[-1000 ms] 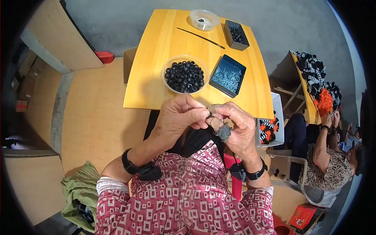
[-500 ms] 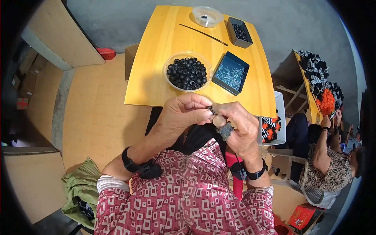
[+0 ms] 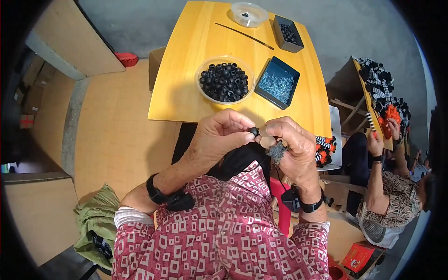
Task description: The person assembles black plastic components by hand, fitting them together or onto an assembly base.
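Above my lap, just off the table's front edge, my hands meet. My left hand (image 3: 215, 138) pinches a round black bead (image 3: 253, 131) between thumb and fingertips. Right beside it, my right hand (image 3: 297, 148) is closed on a small dark grey, rough-textured bunch (image 3: 276, 152), which hangs below the fingers. A pale, rounded piece (image 3: 267, 141) shows at the right fingertips; whether it is a finger cover or a separate part I cannot tell. Any thread between bead and bunch is too fine to make out.
On the yellow table (image 3: 182, 93) stand a clear bowl of black beads (image 3: 224, 83), a dark tray of small bluish beads (image 3: 278, 83), a grey box of black pieces (image 3: 289, 35), a clear tub (image 3: 249, 15) and a thin dark stick (image 3: 244, 36). A co-worker (image 3: 389, 196) sits at right.
Both hands have shifted slightly right, and the black bead shows more plainly between my left fingertips. The co-worker's hands have moved apart, a striped piece now raised in one.
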Demonstrator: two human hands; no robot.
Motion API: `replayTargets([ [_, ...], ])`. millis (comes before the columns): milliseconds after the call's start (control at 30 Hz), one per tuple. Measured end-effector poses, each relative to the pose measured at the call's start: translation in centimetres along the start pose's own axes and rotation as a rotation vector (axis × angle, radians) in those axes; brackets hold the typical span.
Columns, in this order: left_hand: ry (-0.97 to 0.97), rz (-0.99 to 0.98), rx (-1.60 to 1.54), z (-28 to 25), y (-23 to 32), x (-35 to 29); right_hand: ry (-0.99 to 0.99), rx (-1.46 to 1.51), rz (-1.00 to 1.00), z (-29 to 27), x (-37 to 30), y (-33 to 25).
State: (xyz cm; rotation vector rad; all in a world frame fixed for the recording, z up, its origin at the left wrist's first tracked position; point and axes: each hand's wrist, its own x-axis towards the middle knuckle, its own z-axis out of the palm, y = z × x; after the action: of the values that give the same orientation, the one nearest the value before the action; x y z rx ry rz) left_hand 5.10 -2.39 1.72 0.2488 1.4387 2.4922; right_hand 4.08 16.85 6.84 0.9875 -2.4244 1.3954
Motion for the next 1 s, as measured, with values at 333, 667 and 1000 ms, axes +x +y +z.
replayTargets([
  [333,-0.007,0.014,0.037,-0.3,-0.5,-0.1,-0.152,-0.073,0.027,-0.5,0.4,-0.2],
  [667,-0.043,-0.051,0.053,-0.5,-0.3,-0.1,-0.182,0.111,0.226,-0.7,0.6,0.7],
  [1000,0.045,-0.326,-0.427,-1.0,-0.7,0.1,0.074,0.001,0.176,-0.2,-0.5,0.9],
])
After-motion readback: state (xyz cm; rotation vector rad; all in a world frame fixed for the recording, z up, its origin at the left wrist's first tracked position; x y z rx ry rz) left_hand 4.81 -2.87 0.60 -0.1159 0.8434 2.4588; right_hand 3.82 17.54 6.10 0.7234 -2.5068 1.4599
